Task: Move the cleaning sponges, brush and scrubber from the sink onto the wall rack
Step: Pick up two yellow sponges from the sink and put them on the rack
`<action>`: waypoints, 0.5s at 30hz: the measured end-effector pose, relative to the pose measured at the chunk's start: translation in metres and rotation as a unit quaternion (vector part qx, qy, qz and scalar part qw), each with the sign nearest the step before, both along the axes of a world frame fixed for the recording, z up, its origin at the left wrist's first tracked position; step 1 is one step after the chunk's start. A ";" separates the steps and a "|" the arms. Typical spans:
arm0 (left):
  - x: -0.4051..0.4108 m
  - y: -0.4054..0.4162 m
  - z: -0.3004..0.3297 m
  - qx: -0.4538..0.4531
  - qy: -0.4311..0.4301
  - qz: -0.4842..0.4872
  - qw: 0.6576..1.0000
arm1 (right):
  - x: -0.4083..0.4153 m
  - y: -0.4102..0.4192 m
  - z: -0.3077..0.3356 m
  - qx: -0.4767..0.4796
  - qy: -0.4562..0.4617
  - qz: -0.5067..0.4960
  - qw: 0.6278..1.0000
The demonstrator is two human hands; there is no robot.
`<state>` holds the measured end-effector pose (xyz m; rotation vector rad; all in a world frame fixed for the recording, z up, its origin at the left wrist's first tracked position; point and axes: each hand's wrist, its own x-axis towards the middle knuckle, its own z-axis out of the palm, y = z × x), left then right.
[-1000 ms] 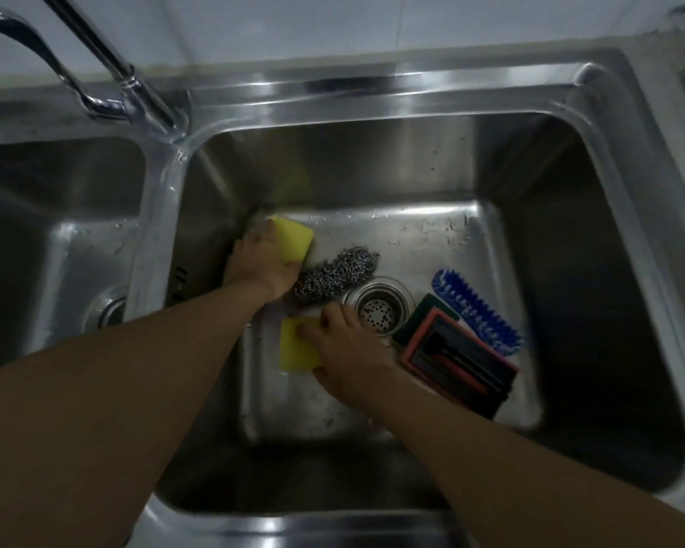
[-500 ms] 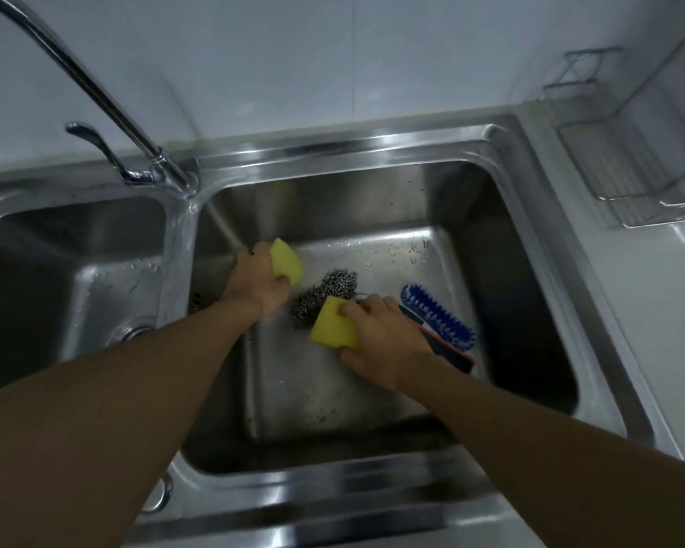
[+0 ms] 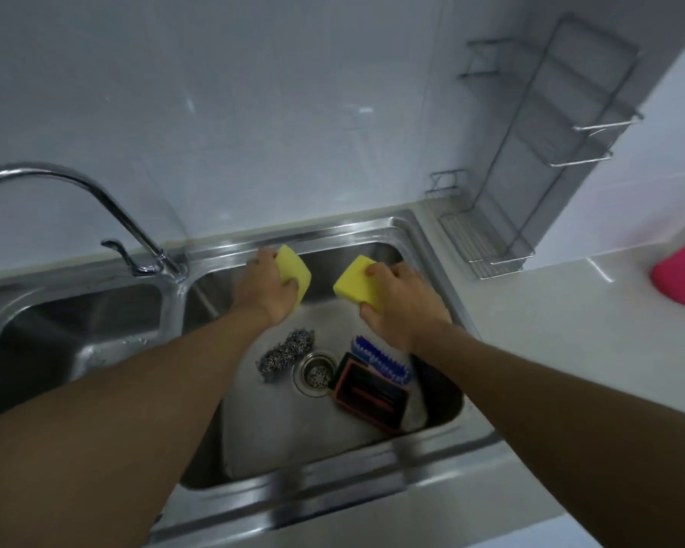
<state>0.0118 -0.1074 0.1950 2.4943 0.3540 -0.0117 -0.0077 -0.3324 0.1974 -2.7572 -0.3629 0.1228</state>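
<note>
My left hand (image 3: 267, 291) grips one yellow sponge (image 3: 294, 273), lifted above the right sink basin (image 3: 376, 433). My right hand (image 3: 402, 302) grips a second yellow sponge (image 3: 355, 285) at about the same height. On the basin floor lie a steel wool scrubber (image 3: 286, 351) left of the drain (image 3: 317, 374), a blue brush (image 3: 378, 359) to its right, and a dark scouring pad with a red-orange edge (image 3: 370, 393) beside the brush. The wire wall rack (image 3: 530, 183) hangs on the tiled wall at the upper right, nothing on its shelves.
A chrome faucet (image 3: 95, 207) stands between the two basins, its spout arching left. The left basin (image 3: 68, 342) lies beyond it. A pink object (image 3: 683, 270) sits on the white counter (image 3: 550, 330) at the far right edge.
Both hands closed on the yellow sponges on the basin floor and lifted them up toward the back rim. My view tilted up, bringing the wall rack in.
</note>
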 end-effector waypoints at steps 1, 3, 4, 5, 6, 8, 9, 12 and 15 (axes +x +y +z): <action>0.003 -0.008 0.011 -0.009 -0.011 -0.003 1.000 | 0.004 -0.006 0.013 0.001 -0.014 -0.012 1.000; 0.010 -0.023 0.034 -0.022 -0.031 -0.009 0.999 | 0.013 -0.019 0.040 -0.002 -0.040 -0.033 0.999; 0.013 -0.030 0.045 -0.025 -0.038 -0.010 0.999 | 0.018 -0.026 0.053 -0.001 -0.050 -0.040 0.998; 0.018 -0.037 0.056 -0.031 -0.044 -0.011 0.998 | 0.023 -0.033 0.066 0.003 -0.059 -0.048 0.997; 0.023 -0.043 0.067 -0.040 -0.049 -0.010 0.998 | 0.029 -0.039 0.078 0.009 -0.072 -0.056 0.996; 0.033 -0.056 0.087 -0.055 -0.061 -0.007 0.997 | 0.041 -0.053 0.100 0.017 -0.104 -0.069 0.992; 0.038 -0.062 0.098 -0.059 -0.068 -0.005 0.996 | 0.047 -0.060 0.110 0.020 -0.117 -0.074 0.990; 0.054 -0.079 0.125 -0.066 -0.083 -0.007 0.994 | 0.069 -0.078 0.139 0.042 -0.151 -0.085 0.984; 0.072 -0.090 0.146 -0.068 -0.101 -0.013 0.992 | 0.094 -0.093 0.168 0.065 -0.199 -0.095 0.973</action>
